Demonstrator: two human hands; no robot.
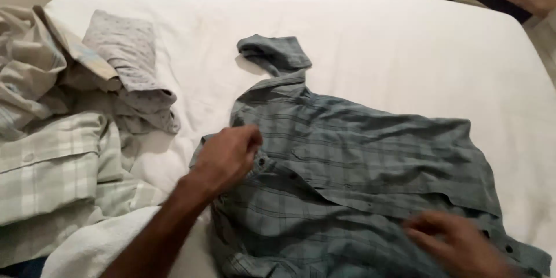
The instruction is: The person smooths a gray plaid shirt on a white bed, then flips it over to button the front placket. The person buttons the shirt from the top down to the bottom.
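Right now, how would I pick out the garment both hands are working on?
Start at the white bed sheet filling the view. Right of the heap of pale checked and dotted clothes lies a blue-grey plaid button shirt, spread flat under the left hand and right hand. It is the only dark garment.

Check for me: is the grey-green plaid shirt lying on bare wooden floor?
No. The plaid shirt lies spread on a white bedsheet, with the left hand and right hand on it.

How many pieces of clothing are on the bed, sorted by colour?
Grey-blue plaid shirt, under both hands: 1
Pale green plaid shirt: 1
Light dotted garment: 1
Beige striped garment: 1
Total: 4, though the left pile may hide more.
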